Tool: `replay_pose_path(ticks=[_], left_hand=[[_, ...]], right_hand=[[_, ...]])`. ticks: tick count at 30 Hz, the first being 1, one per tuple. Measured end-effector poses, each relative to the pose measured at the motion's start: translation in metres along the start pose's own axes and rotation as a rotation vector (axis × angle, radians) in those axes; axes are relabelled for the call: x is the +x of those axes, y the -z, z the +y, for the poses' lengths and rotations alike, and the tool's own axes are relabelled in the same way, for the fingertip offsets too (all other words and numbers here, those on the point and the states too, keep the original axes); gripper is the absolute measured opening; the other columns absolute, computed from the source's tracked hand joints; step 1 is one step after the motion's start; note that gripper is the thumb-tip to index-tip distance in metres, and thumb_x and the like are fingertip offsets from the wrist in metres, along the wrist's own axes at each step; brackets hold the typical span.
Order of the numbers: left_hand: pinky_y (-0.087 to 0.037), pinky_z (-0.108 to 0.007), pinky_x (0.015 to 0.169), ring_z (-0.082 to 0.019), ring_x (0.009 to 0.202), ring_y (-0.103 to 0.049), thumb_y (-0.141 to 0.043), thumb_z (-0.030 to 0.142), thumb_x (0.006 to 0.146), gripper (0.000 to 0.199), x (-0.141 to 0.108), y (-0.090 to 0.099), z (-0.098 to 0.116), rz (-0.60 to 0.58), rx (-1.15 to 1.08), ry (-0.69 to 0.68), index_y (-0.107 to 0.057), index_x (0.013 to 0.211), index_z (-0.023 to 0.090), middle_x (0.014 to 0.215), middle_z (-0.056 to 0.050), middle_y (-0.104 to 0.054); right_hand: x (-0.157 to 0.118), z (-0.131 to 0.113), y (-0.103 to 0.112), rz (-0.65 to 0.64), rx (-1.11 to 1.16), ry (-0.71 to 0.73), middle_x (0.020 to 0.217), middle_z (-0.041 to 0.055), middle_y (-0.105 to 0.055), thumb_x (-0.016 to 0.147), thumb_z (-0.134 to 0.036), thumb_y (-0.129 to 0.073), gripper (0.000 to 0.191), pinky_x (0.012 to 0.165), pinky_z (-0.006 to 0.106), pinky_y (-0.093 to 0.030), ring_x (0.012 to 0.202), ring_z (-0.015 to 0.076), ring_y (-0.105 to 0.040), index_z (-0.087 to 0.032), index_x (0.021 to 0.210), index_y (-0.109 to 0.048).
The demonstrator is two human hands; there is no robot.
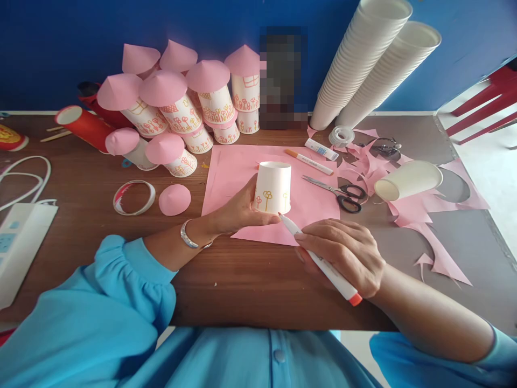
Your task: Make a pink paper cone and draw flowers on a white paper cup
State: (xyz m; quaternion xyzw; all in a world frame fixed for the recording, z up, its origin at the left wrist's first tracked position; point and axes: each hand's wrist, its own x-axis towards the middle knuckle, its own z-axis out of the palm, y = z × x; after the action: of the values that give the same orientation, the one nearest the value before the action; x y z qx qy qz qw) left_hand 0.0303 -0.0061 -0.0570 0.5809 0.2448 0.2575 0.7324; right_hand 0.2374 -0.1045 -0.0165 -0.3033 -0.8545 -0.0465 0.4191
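A paper cup stands upside down on a pink sheet of paper, and everything else sits around that cup. The left hand wraps its fingers around the cup's near left side and holds it steady. The right hand is just in front of the cup, to the right. Its fingers are pressed together around a marker, and the marker tip touches the cup's bottom rim.

Little flowers are already drawn low on the cup wall. It looks like the drawing step is going on right now. The next move needs the left hand to turn the cup a bit, so a bare patch faces the marker, and a light, slow stroke so the cup does not tip.

To the right of the cup lie scissors, another pen and a cup on its side. Behind the cup, to the left, stand finished cups with pink cone hats. Behind it to the right lean two tall stacks of plain cups.
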Motion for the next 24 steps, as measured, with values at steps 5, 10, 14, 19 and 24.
replay_pose_path(ticks=[5, 10, 14, 19, 24], left_hand=[[-0.055, -0.036, 0.084, -0.022, 0.100, -0.065, -0.088, 0.030, 0.073, 0.066, 0.0003, 0.0011, -0.0027, -0.005, -0.009, 0.000, -0.049, 0.125, 0.021, 0.110, -0.008, -0.065], [-0.053, -0.034, 0.082, -0.021, 0.098, -0.064, -0.088, 0.030, 0.072, 0.065, 0.0003, 0.0008, -0.0038, 0.004, -0.011, 0.005, -0.050, 0.124, 0.021, 0.109, -0.007, -0.065], [-0.053, -0.034, 0.081, -0.021, 0.097, -0.063, -0.089, 0.031, 0.072, 0.064, 0.0004, 0.0003, -0.0032, 0.006, -0.003, 0.008, -0.051, 0.123, 0.021, 0.108, -0.007, -0.065], [-0.053, -0.035, 0.081, -0.022, 0.096, -0.063, -0.089, 0.031, 0.071, 0.066, 0.0005, 0.0008, -0.0024, 0.002, 0.004, 0.013, -0.051, 0.124, 0.022, 0.108, -0.007, -0.065], [-0.054, -0.036, 0.082, -0.023, 0.098, -0.064, -0.090, 0.034, 0.070, 0.070, -0.0002, 0.0004, -0.0026, 0.023, 0.016, 0.024, -0.050, 0.127, 0.022, 0.109, -0.008, -0.065]], right_hand=[[-0.0026, 0.0024, -0.0023, 0.002, -0.021, -0.001, 0.074, 0.0049, -0.071, 0.088, -0.008, -0.066, 0.017, 0.055, 0.029, -0.063, 0.066, 0.0170, -0.071, -0.011, 0.105, -0.064], [-0.0024, 0.0036, -0.0030, -0.004, -0.021, 0.006, 0.074, 0.0069, -0.071, 0.087, -0.007, -0.068, 0.017, 0.058, 0.030, -0.063, 0.066, 0.0178, -0.071, -0.009, 0.103, -0.065], [-0.0021, 0.0043, -0.0042, 0.006, -0.021, 0.005, 0.074, 0.0071, -0.071, 0.087, -0.006, -0.068, 0.017, 0.058, 0.030, -0.063, 0.066, 0.0179, -0.071, -0.008, 0.103, -0.065], [-0.0030, 0.0051, -0.0049, 0.004, -0.029, -0.005, 0.074, 0.0064, -0.071, 0.087, -0.007, -0.068, 0.017, 0.058, 0.030, -0.063, 0.065, 0.0177, -0.071, -0.010, 0.104, -0.065], [-0.0026, 0.0043, -0.0045, -0.002, 0.002, -0.017, 0.074, 0.0075, -0.071, 0.087, -0.005, -0.067, 0.020, 0.058, 0.031, -0.063, 0.066, 0.0188, -0.071, -0.007, 0.106, -0.064]])
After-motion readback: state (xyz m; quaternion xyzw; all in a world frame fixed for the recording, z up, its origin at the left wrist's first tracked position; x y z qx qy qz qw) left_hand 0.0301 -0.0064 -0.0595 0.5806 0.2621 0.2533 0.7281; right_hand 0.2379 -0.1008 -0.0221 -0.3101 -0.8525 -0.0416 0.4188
